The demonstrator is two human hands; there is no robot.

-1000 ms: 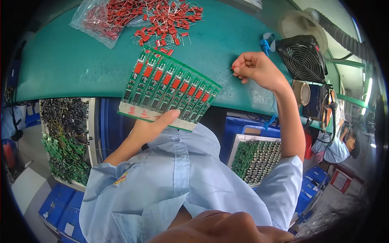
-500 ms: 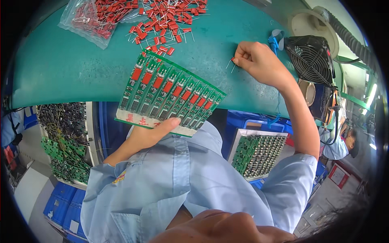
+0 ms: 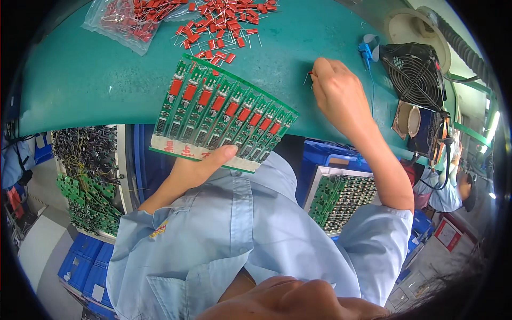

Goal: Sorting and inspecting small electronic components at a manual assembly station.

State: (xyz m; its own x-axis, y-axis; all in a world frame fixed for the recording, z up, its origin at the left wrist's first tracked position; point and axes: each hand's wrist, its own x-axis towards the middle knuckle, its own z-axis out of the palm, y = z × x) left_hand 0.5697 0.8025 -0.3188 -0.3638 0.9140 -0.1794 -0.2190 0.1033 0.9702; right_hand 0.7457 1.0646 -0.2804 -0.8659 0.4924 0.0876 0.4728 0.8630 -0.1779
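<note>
A green circuit board panel (image 3: 221,114) with rows of red components hangs tilted over the near edge of the teal worktop (image 3: 90,80), its lower white-taped edge pinched by the left hand (image 3: 197,165): thumb on top, the other fingers hidden beneath. At two o'clock from the panel, the right hand (image 3: 338,93) rests on the worktop with its fingers closed around a small red component (image 3: 311,75) whose thin leads poke out at the fingertips.

At twelve o'clock from the panel lies a loose scatter of red components (image 3: 224,24), the nearest ones just beside the panel's top corner. At eleven o'clock sits a clear plastic bag (image 3: 125,21) of the same parts. A blue clip (image 3: 367,50) lies just past the right hand at one o'clock, and a black fan (image 3: 416,74) stands at three o'clock from that hand, near the worktop's right end.

Bare teal surface spreads wide at nine o'clock from the panel and between the two hands. Below the worktop's near edge, a rack of green boards (image 3: 88,176) stands at eight o'clock and a tray of boards (image 3: 341,200) on blue crates at four o'clock, under the right forearm.
</note>
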